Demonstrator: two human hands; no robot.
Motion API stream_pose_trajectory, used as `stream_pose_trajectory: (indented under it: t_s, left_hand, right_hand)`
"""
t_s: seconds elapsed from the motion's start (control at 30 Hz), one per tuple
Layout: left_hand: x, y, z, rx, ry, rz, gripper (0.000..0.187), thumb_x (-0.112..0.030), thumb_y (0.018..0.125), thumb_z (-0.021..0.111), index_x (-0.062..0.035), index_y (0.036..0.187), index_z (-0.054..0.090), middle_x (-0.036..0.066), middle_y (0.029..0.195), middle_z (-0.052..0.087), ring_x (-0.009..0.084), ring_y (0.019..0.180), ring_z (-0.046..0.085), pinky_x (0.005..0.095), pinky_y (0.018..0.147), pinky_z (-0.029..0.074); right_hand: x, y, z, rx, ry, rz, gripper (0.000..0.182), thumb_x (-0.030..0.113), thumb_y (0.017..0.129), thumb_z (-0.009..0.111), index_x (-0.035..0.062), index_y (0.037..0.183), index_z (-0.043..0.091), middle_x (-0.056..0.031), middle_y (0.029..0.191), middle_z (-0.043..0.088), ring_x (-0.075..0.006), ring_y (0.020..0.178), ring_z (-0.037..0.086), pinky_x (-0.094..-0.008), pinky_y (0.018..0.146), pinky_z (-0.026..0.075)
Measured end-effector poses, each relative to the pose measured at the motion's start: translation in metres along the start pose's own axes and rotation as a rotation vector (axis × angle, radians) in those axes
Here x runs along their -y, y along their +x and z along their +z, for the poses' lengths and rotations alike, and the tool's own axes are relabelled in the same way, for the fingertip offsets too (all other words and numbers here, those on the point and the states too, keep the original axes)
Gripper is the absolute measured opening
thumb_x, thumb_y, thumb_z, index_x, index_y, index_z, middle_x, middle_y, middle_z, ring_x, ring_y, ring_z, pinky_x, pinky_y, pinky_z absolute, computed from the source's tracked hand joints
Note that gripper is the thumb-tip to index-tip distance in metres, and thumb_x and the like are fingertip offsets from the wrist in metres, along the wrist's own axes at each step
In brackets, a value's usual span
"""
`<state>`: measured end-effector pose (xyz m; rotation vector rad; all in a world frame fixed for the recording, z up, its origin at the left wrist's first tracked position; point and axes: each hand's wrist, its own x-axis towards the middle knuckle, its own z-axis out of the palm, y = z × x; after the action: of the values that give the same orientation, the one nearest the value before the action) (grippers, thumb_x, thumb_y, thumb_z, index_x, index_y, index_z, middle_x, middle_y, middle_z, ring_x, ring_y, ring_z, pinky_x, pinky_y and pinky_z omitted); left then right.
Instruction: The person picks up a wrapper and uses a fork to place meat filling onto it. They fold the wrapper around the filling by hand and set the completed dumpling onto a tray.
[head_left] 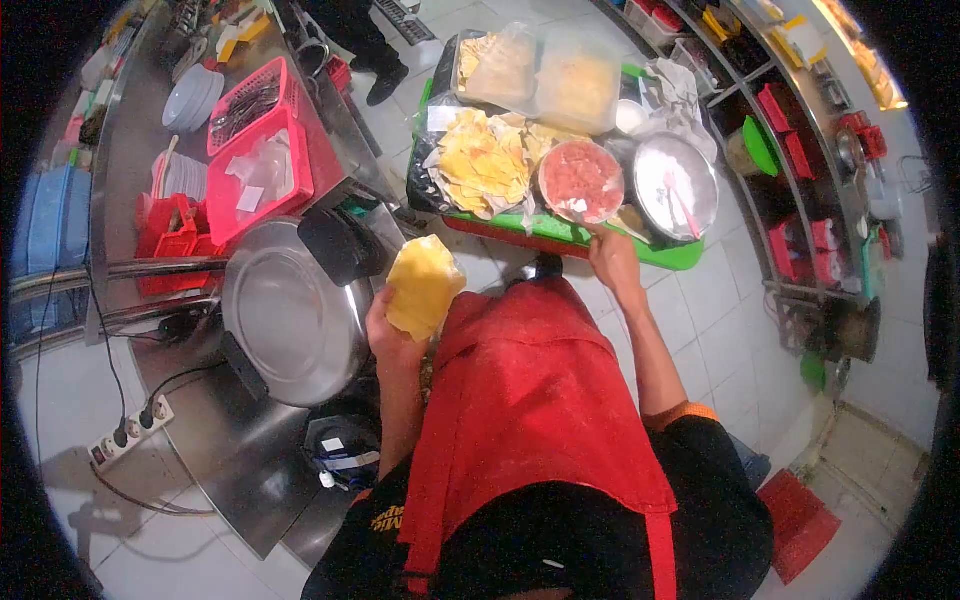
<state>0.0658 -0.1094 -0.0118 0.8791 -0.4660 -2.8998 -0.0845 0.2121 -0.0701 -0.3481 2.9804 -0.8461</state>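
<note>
My left hand (385, 325) holds up a stack of yellow dough wrappers (424, 290), fingers wrapped round its lower left side. At the near rim of a bowl of pink minced filling (581, 180) is my right hand (615, 262), its fingers pinched together; I cannot tell what is in them. To the left of the filling lies a larger pile of yellow wrappers (482, 160) on paper. On its right, a metal bowl of white powder (675, 187) has a pink-handled utensil (684, 205) in it.
A green lid (655, 252) bears the bowls, with clear plastic containers (577, 85) at its far side. To the left stand a round metal lid (293, 315), a pink basket (262, 180) and white plates (193, 98). Shelves (800, 170) line the right. Another person's shoe (387, 84) shows beyond.
</note>
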Motion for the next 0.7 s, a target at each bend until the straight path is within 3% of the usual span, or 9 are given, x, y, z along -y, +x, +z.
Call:
stream_pose_trajectory:
  t_s: [0.23,0.3,0.53,0.63,0.7]
  left_hand:
    - [-0.002,0.000,0.002,0.037,0.031,-0.006,0.046,-0.024,0.093,0.050,0.0032,0.129,0.049,0.019,0.126,0.058,0.0350,0.114,0.057,0.0502,0.100,0.044]
    - [-0.004,-0.004,0.003,0.155,0.036,-0.002,0.046,-0.025,0.092,0.051,0.0034,0.129,0.049,0.019,0.126,0.058,0.0349,0.114,0.058,0.0502,0.099,0.044]
    - [0.002,0.004,0.009,0.079,0.055,-0.008,0.047,-0.024,0.092,0.052,0.0031,0.130,0.048,0.020,0.125,0.058,0.0344,0.114,0.058,0.0486,0.099,0.045]
    - [0.002,0.007,0.019,0.157,-0.056,-0.139,0.049,-0.024,0.091,0.053,0.0030,0.131,0.047,0.020,0.126,0.057,0.0349,0.114,0.058,0.0484,0.100,0.045]
    - [0.005,0.011,0.019,0.098,0.022,-0.100,0.050,-0.025,0.090,0.054,0.0031,0.131,0.047,0.020,0.127,0.056,0.0353,0.115,0.057,0.0492,0.100,0.044]
  right_hand:
    - [-0.004,-0.004,0.007,-0.012,0.078,0.055,0.024,0.009,0.083,0.055,0.0037,0.102,0.070,-0.0264,0.074,0.063,-0.0415,0.068,0.064,-0.0485,0.067,0.051]
    - [-0.004,-0.004,0.004,-0.001,0.087,0.052,0.025,0.009,0.083,0.055,0.0032,0.103,0.069,-0.0267,0.074,0.063,-0.0418,0.068,0.064,-0.0486,0.067,0.051]
    - [0.000,-0.008,-0.002,0.027,0.125,0.090,0.027,0.010,0.085,0.053,0.0060,0.105,0.069,-0.0278,0.075,0.063,-0.0422,0.071,0.064,-0.0474,0.070,0.051]
    - [-0.018,-0.006,-0.014,0.055,0.213,0.127,0.026,0.010,0.085,0.052,0.0030,0.103,0.069,-0.0278,0.081,0.064,-0.0423,0.072,0.064,-0.0455,0.071,0.051]
    - [-0.027,-0.003,-0.028,0.305,0.804,0.547,0.031,0.009,0.089,0.047,0.0032,0.115,0.064,-0.0089,0.066,0.054,-0.0211,0.051,0.048,-0.0324,0.048,0.038]
